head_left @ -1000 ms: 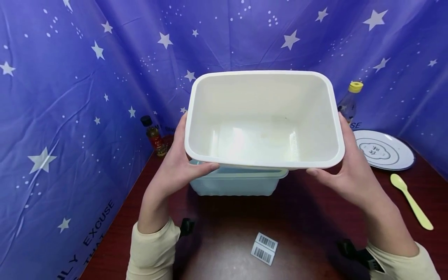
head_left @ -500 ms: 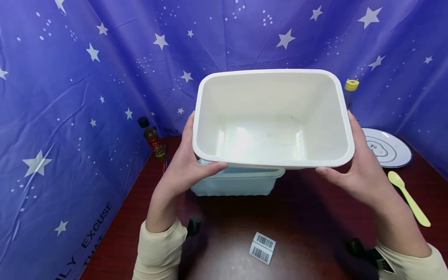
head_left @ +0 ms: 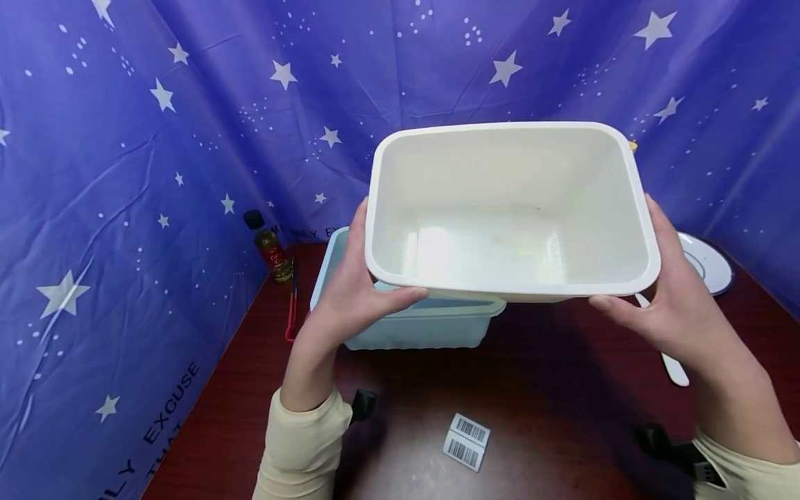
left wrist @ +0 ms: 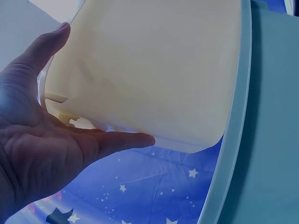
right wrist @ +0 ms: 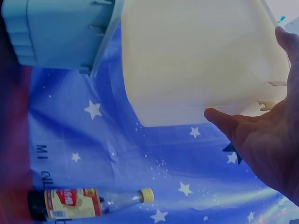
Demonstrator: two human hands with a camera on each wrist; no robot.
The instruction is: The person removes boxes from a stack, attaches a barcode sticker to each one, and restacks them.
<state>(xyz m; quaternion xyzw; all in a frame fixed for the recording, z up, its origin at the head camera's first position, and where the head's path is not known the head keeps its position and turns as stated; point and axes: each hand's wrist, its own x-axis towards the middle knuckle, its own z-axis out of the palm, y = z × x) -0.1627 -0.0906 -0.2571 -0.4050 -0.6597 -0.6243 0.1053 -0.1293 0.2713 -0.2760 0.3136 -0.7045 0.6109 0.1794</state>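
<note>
My two hands hold up a deep white plastic tub (head_left: 512, 163), its open top tilted toward me and nothing inside it. At its left end, my left hand (head_left: 356, 298) grips the tub with the thumb along the near rim; the other fingers are mostly hidden. My right hand (head_left: 681, 309) grips the right end in the same way. Both wrist views show thumb and fingers spread against the tub's outer wall (left wrist: 149, 70). A light blue plastic tub (head_left: 419, 330) stands on the table behind and below, partly covered by the white one and my left hand.
A barcode label (head_left: 467, 442) lies on the dark red table (head_left: 531, 403). A sauce bottle (head_left: 272, 250) and a red-handled tool (head_left: 292, 309) are at left. At right are a white plate (head_left: 712, 267), a white utensil (head_left: 673, 370) and a yellow-capped bottle (right wrist: 74, 203).
Both hands have carried the white tub to the right. More of the blue tub and the red-handled tool shows; the plate and yellow-capped bottle are more covered, and the yellow spoon is hidden.
</note>
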